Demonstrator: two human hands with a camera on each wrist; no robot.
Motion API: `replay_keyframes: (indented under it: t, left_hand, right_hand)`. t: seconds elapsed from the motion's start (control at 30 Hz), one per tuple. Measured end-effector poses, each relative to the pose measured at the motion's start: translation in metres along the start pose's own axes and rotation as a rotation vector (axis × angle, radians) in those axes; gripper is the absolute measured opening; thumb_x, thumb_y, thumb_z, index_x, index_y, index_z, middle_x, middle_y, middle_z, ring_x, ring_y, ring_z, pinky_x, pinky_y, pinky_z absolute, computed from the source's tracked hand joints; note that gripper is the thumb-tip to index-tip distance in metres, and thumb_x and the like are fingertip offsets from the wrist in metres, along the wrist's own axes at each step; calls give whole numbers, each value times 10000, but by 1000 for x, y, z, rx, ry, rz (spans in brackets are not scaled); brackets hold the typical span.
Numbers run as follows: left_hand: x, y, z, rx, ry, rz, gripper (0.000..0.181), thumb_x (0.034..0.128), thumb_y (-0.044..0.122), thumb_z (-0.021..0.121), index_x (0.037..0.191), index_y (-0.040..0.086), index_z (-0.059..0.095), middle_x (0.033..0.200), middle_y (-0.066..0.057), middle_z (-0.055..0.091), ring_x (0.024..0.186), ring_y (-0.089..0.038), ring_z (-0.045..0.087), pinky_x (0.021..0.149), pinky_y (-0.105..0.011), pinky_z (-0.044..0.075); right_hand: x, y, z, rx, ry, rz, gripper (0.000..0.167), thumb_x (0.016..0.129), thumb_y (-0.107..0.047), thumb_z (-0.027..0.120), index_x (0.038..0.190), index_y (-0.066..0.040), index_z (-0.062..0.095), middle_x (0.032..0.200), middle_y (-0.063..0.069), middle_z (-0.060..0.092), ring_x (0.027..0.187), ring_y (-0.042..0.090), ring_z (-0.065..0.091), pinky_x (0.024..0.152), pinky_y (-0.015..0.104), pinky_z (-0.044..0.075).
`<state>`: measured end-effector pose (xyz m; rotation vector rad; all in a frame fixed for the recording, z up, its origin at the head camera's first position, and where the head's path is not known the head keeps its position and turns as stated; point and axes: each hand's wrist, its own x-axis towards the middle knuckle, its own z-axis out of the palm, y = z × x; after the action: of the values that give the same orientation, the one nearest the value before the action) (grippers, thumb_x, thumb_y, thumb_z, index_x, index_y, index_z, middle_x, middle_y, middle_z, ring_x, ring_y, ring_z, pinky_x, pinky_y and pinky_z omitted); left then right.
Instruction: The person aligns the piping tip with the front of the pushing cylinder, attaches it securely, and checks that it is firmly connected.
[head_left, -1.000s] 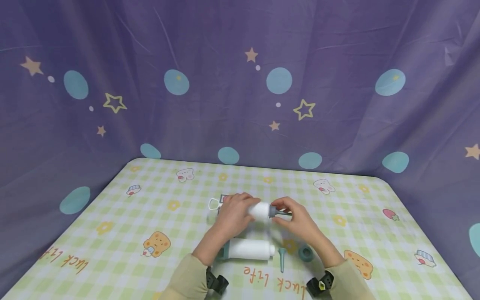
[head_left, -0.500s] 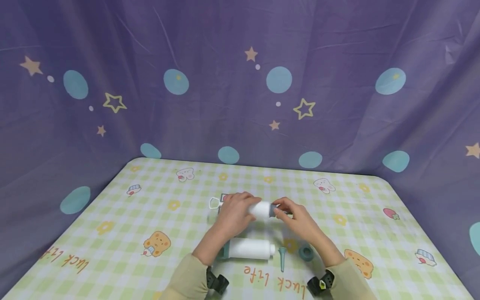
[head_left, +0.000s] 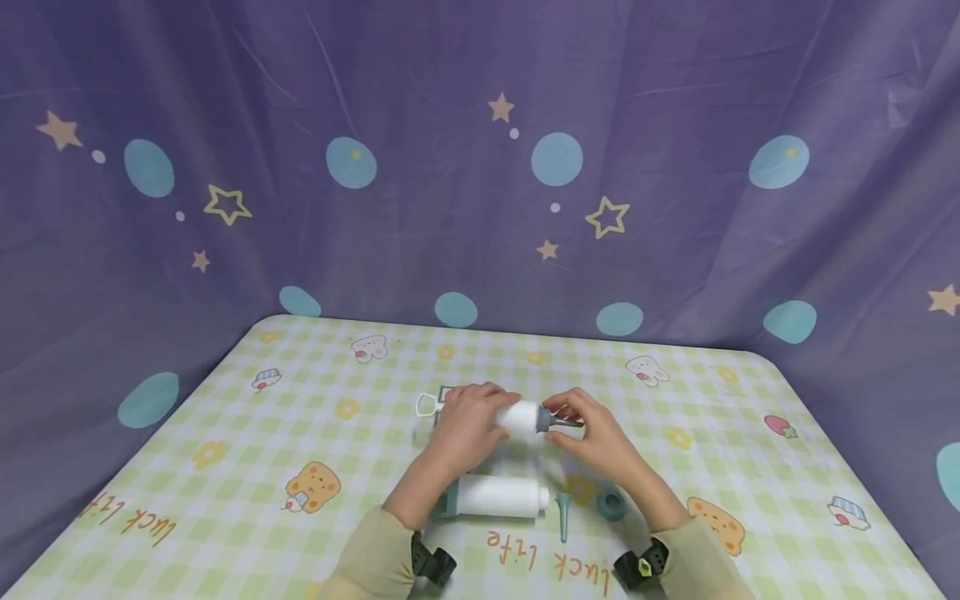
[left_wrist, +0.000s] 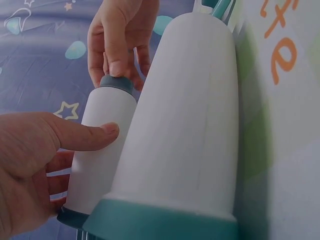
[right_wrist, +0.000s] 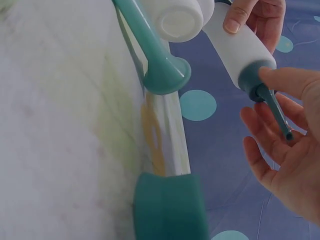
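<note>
Nearest you, a loose green spout (head_left: 564, 517) lay on the tablecloth (head_left: 420, 367), on the near side of your right hand (head_left: 600, 433), and a green ring (head_left: 604, 509) sat just beside it, close to your right forearm. A lying bottle (head_left: 498, 497), white, was nearer you than your left hand (head_left: 467, 425) and blocked part of the left wrist view. Beyond it, your left hand was wrapped around a second bottle (head_left: 517, 417), covering its middle; your right thumb and fingers pinched its dark cap (head_left: 543, 419), whose thin nozzle (head_left: 567, 423) pointed into your right palm. A white loop (head_left: 418, 407) stuck out past your left hand's outer side. The purple curtain (head_left: 420, 83) hung farthest off.
</note>
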<state>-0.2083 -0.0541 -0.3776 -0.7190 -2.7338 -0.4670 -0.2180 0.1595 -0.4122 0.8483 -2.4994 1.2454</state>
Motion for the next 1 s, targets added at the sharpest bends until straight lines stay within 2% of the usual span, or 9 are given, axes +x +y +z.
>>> replay_keyframes:
  t: [0.23,0.43,0.67,0.8,1.0]
  left_hand:
    - [-1,0,-1,-8,2,-6,466,721,194,757,1167,208,622,1092,13,626,1028,-220,563,922,-430,387]
    - [-1,1,-2,-1,1,-3,462,727,192,752,1169,208,620,1095,12,625,1034,-219,562,929,-436,385]
    - [-1,0,-1,14,6,1,453,729,206,748,1165,212,623,1087,20,626,1026,-210,566,925,-429,387]
    - [-1,0,0,21,11,8,456,724,215,753,1162,215,625,1080,20,629,1015,-211,570,909,-425,395]
    - [-2,1,0,33,23,16,464,713,223,762,1157,218,629,1070,20,632,1005,-211,575,893,-418,404]
  right_hand:
    - [-2,1,0,27,-37,80,327,862,-288,616,1145,-136,558,1018,-58,613,938,107,595,838,353,477]
    - [-2,1,0,34,-42,110,319,868,-338,594,1137,-170,558,977,-71,619,939,113,600,857,370,473]
    - [-1,1,3,-14,-6,52,342,790,-231,705,1101,-212,566,1090,-58,600,931,120,599,816,337,492]
    - [-1,0,4,-33,10,35,333,782,-178,712,1083,-214,573,1072,-61,608,910,115,600,796,323,495]
    - [-2,-4,4,-43,17,53,329,784,-178,710,1087,-198,582,1044,-40,626,891,140,611,779,343,496]
